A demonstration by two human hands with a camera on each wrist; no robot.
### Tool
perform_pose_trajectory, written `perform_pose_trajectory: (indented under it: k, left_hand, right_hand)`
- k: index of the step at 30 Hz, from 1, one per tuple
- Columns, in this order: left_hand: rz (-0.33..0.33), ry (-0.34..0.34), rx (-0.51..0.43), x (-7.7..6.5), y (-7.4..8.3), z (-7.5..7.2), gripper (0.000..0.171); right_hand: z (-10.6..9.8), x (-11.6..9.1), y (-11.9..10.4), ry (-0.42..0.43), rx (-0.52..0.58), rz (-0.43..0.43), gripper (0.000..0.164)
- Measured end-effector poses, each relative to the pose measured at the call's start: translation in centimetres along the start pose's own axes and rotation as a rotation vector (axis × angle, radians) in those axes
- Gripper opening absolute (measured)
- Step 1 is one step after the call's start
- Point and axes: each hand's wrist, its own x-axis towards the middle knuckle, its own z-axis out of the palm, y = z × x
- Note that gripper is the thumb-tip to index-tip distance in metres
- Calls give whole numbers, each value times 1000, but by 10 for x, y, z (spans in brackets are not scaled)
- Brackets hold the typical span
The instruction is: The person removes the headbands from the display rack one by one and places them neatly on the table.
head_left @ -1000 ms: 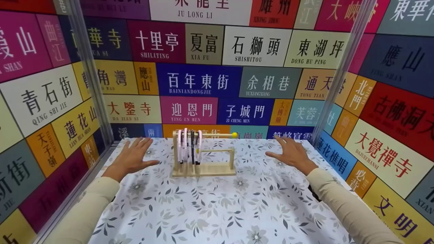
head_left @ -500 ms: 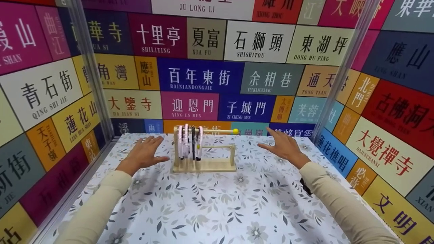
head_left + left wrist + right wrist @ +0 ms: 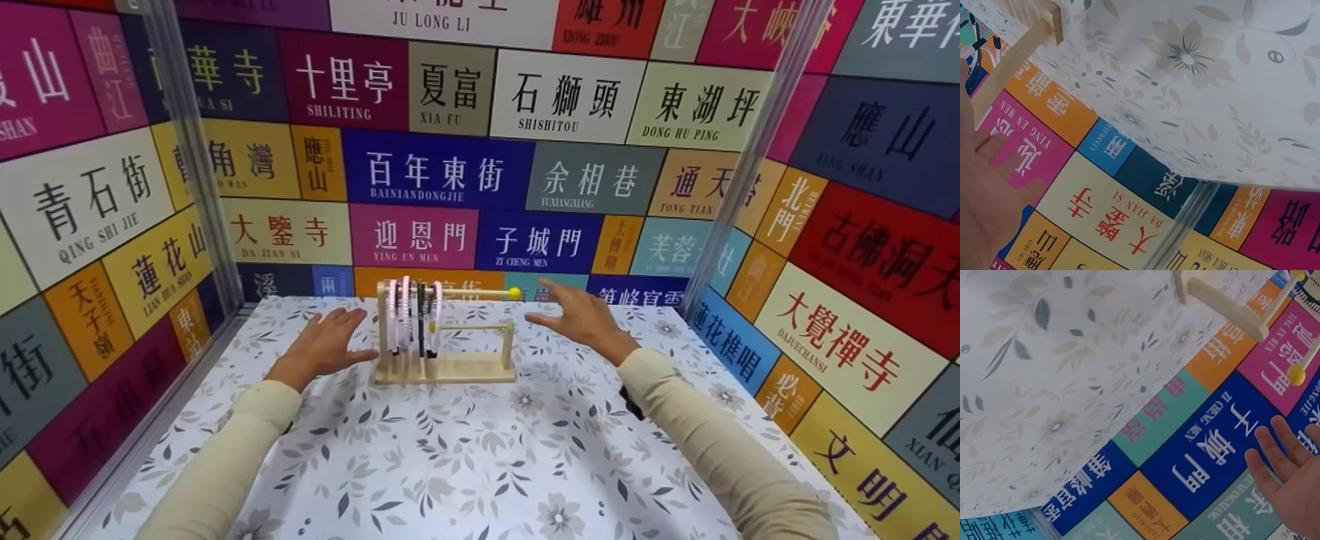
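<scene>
A small wooden stand [image 3: 469, 371] with two horizontal rods is at the far middle of the table. Pink and black ribbed loops [image 3: 406, 319] hang together from its upper rod, at the left end; a yellow ball [image 3: 515, 293] caps that rod's right end. My left hand [image 3: 322, 345] is beside the stand's left post, fingers extended and thumb toward it, holding nothing. To the right, my right hand [image 3: 585, 316] reaches toward the yellow ball with spread fingers and nothing in them. In the right wrist view its fingers [image 3: 1283, 447] are straight, apart from the yellow ball [image 3: 1296, 374].
A white floral cloth [image 3: 450, 465] covers the table. Behind and at both sides stand panels [image 3: 439, 169] of coloured blocks with Chinese lettering. Clear upright corner strips [image 3: 199, 150] rise at the table's far left and far right.
My right hand has moved left, nearer the yellow-tipped rod. The left hand has come right toward the stand, mostly in the first half second. The stand and loops stay put.
</scene>
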Motion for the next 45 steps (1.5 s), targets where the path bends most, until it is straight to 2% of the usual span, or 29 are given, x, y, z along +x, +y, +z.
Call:
perform_pose_trajectory:
  k: [9,15,25,30,36,45]
  left_hand:
    - [-33,-1,-12,9,-3,19,85]
    - [-46,9,-27,10,-3,31,82]
    - [-34,-7,-76,12,-5,52,78]
    - [-51,-14,-95,14,0,60,73]
    - [-80,-52,-123,23,6,70,72]
    - [-115,-80,-158,30,2,78,68]
  right_hand:
    - [16,16,-39,-11,44,-75,81]
    - [26,28,-65,17,54,-134,76]
    - [41,46,-103,31,48,-189,70]
    - [51,50,-113,49,58,-172,63]
    - [66,51,-119,66,66,-129,54]
    - [79,49,-130,36,106,-120,46]
